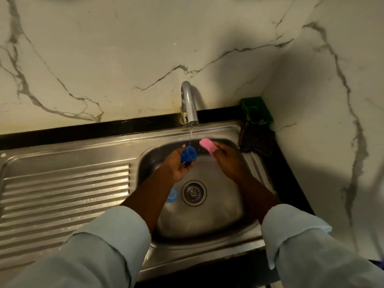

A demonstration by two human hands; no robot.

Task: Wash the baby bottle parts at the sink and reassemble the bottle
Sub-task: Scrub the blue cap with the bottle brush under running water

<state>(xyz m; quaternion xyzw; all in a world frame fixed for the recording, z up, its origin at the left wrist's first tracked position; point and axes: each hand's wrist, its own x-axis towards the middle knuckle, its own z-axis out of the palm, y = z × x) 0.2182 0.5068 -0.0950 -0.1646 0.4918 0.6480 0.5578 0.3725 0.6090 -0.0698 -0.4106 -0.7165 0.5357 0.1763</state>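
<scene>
Blue bottle part [188, 155] in left fingers [180, 151], under tap [189, 104]

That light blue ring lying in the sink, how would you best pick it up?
Pinch the light blue ring by its rim from above. It lies on the basin floor left of the drain, half hidden under the left forearm, so only its right edge is free to reach.

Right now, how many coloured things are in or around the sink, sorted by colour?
Blue: 2, the cap held in the left hand under the tap and the ring lying in the sink
Pink: 1, the sponge in the right hand
Green: 1, the holder in the corner
Total: 4
</scene>
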